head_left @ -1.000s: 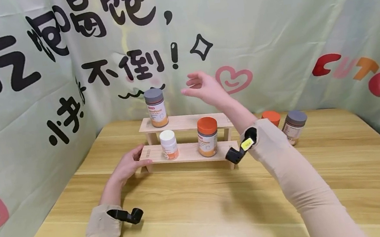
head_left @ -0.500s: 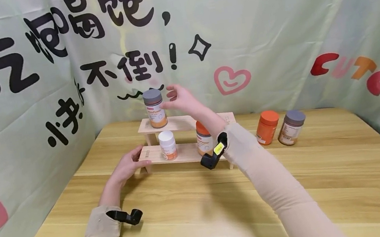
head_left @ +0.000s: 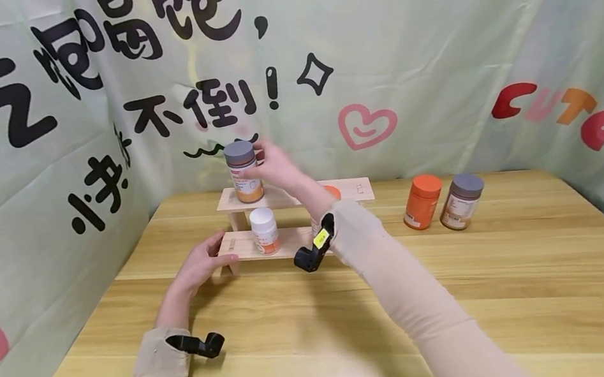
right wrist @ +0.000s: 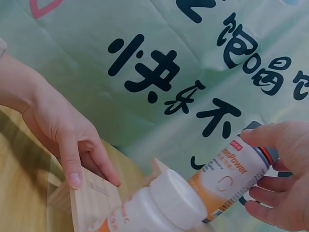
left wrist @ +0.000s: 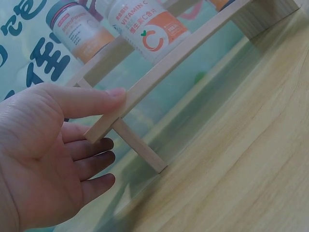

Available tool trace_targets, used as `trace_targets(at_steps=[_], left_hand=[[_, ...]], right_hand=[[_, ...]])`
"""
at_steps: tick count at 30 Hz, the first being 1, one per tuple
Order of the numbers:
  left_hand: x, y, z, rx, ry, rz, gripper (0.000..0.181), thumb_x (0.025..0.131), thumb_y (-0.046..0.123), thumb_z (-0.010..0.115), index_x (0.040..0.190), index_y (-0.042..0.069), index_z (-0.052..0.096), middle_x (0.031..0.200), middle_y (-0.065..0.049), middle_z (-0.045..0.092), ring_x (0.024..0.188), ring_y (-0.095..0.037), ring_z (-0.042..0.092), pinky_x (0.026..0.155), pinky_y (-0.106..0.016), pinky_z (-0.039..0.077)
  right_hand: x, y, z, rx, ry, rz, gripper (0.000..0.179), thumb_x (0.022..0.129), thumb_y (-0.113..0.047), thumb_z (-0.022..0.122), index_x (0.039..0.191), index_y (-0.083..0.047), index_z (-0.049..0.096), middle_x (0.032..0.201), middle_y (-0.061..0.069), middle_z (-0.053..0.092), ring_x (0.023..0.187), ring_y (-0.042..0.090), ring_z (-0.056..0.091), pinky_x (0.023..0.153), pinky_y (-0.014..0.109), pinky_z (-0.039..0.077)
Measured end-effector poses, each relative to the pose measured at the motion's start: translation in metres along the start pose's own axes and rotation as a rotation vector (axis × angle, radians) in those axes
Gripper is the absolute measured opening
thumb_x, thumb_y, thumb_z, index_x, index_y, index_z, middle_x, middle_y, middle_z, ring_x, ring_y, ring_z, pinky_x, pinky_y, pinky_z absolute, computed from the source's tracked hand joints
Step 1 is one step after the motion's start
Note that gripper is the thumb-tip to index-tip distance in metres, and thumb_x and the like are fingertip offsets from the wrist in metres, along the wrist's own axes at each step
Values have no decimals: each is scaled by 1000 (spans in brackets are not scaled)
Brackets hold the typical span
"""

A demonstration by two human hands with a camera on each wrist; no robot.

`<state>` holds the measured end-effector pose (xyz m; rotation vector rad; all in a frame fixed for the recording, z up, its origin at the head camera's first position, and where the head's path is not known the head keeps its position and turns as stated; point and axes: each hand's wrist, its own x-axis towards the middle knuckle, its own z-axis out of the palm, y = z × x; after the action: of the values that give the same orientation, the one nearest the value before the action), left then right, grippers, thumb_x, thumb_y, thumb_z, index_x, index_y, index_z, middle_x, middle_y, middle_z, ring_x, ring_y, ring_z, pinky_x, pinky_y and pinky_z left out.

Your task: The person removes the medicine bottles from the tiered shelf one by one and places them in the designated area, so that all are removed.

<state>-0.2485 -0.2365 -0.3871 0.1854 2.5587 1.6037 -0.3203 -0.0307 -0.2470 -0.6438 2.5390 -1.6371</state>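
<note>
My left hand [head_left: 202,265] holds the left end of the lower step of a two-step wooden rack [head_left: 300,241]; the left wrist view shows the thumb [left wrist: 108,100] on the board and the fingers below. At the upper step's left end, my right hand [head_left: 279,169] is around an upright grey-lidded supplement bottle [head_left: 244,187]. Its thumb [right wrist: 263,135] lies across the front near the lid, other fingers behind the far side. A small white vitamin C bottle [head_left: 265,232] stands on the lower step. An orange-lidded bottle [head_left: 333,192] there is mostly hidden by my right forearm.
On the table [head_left: 502,289], right of the rack, stand an orange bottle [head_left: 422,202] and another grey-lidded bottle [head_left: 462,202], side by side. A printed cloth backdrop [head_left: 420,36] rises behind the table and along its left side.
My right hand has moved left and down from above the rack to the grey-lidded bottle, its thumb now across the front. The left hand keeps its place on the rack.
</note>
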Motion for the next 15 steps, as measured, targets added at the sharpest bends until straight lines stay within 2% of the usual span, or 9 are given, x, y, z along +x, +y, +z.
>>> trace_targets(at_steps=[9,15], left_hand=[[-3,2,0,12,6,-30,86,83,21,69,145,-5,16,150,-23,16,137,-36,19,111,-46,15],[-3,2,-1,17,6,-30,87,83,23,69,146,-4,16,150,-24,17,136,-37,19,111,-47,16]], right_hand=[[4,7,13,-69,39,23,67,81,-17,71,138,-4,37,126,14,53,111,24,52,94,34,43],[4,11,18,-51,56,18,61,83,-18,70,134,-5,41,124,11,54,110,23,53,93,34,44]])
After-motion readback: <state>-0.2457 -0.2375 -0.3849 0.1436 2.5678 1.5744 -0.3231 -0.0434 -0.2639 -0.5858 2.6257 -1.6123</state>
